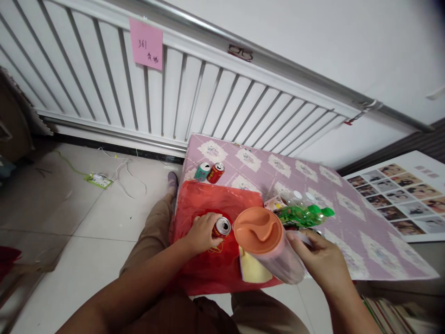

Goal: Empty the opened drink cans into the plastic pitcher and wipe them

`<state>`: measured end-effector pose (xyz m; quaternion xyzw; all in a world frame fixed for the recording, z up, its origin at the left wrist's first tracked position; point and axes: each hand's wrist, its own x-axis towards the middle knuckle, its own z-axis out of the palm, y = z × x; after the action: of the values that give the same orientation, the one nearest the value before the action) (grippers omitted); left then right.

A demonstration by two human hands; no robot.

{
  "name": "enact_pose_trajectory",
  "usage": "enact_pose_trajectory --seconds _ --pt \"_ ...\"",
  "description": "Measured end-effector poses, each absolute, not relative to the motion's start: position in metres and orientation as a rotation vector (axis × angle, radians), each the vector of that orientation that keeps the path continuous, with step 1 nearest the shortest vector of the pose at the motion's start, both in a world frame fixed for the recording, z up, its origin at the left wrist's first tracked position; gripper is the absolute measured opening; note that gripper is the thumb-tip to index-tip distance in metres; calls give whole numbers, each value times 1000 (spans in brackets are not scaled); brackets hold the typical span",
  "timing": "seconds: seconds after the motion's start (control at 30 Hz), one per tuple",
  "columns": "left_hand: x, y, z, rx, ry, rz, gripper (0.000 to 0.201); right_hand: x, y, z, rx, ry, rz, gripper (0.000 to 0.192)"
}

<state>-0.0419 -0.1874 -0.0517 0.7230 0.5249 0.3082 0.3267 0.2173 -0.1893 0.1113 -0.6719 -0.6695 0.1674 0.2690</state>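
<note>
Can and pitcher both in hand at frame centre.
Left hand (200, 233) wraps a red can (221, 227) on the red bag (208, 204); right hand (321, 260) clasps the tilted orange-lidded pitcher (267, 243); two cans (210, 172) wait untouched on the surface (347, 218).

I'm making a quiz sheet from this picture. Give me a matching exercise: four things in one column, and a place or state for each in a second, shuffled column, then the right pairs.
Things:
1. red can
2. clear jug with orange lid
3. teal can
4. pink note

Places or states:
A. stuck on the white slatted panel
B. standing at the far edge of the table beside another red can
C. gripped by the left hand on the red bag
D. tilted, held by the right hand

Pairs: 1-C, 2-D, 3-B, 4-A
</note>
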Motion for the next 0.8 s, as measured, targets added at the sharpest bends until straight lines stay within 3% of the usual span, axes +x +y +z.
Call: enact_pose_trajectory --seconds 0.8 --pt "-43 -185 -50 1897 1385 771 63 207 -180 107 -1731 -2081 120 40"
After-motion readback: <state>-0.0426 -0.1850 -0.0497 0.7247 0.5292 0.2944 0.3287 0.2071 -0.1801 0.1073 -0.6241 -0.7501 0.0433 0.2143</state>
